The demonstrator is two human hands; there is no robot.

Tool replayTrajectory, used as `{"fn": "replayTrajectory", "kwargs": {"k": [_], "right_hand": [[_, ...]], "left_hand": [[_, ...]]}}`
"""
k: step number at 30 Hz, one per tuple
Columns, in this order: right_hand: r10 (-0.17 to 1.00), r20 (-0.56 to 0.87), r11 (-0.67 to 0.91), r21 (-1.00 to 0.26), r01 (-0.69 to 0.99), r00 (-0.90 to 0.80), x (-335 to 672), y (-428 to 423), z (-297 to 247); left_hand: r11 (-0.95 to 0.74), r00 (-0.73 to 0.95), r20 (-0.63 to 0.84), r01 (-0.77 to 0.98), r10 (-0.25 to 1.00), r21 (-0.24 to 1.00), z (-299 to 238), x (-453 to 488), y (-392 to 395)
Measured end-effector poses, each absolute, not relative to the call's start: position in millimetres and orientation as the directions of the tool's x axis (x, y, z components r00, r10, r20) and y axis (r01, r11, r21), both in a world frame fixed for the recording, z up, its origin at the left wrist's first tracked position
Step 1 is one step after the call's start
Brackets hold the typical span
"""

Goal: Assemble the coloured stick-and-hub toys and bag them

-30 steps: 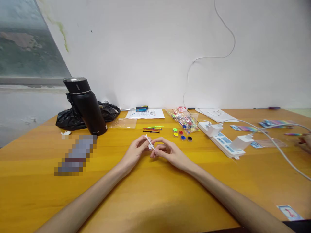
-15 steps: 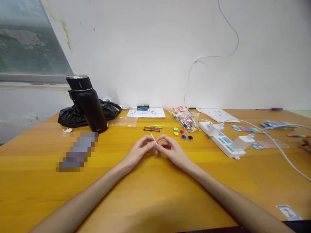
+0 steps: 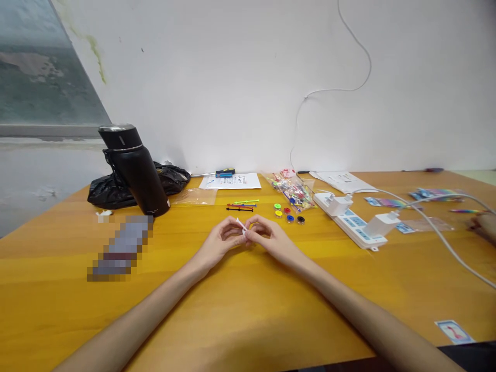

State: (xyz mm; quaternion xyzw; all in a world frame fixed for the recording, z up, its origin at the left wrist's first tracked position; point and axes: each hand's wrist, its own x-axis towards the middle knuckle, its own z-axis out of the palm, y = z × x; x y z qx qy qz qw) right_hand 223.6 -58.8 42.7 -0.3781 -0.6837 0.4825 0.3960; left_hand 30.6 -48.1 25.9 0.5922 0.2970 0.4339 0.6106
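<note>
My left hand (image 3: 220, 241) and my right hand (image 3: 270, 238) meet above the table, both closed in a fingertip pinch. Between them is a thin white plastic arrow (image 3: 241, 223), tilted up to the left. A small white part shows at its lower end, mostly hidden by the fingertips. Just beyond my hands lie several coloured plastic arrows, among them a black arrow (image 3: 239, 210) and a green arrow (image 3: 247, 201). To their right sit several small round discs in clear bases, including a yellow disc (image 3: 278, 213) and a black disc (image 3: 300, 220).
A clear bag of coloured parts (image 3: 296, 191) lies behind the discs. Right of it is a white power strip (image 3: 354, 226) with chargers and cables. Left stand a black bottle (image 3: 141, 178) and a blurred flat object (image 3: 124, 248). Another person's hand (image 3: 484, 225) is at the right edge.
The white arrow leans further left, and a small white part now shows near my fingertips. The other person's hand comes further into view. The whole view has shifted slightly.
</note>
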Motion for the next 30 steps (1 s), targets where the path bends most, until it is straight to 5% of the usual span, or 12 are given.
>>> {"fn": "replayTrajectory", "kwargs": {"k": [5, 12, 19, 30], "right_hand": [[0.874, 0.173, 0.276, -0.946, 0.171, -0.453, 224, -61, 41], [0.878, 0.244, 0.433, -0.772, 0.466, -0.412, 220, -68, 41], [0.88, 0.239, 0.37, -0.887, 0.278, -0.412, 215, -68, 37], [0.942, 0.176, 0.239, -0.949, 0.204, -0.285, 232, -48, 37]], "left_hand": [[-0.122, 0.483, 0.189, -0.166, 0.855, 0.978, 21, 31, -50], [-0.275, 0.503, 0.246, -0.016, 0.828, 0.961, 28, 31, -62], [-0.205, 0.406, 0.208, -0.052, 0.89, 0.977, 21, 26, -46], [-0.079, 0.411, 0.067, 0.012, 0.909, 0.997, 19, 27, -42]]}}
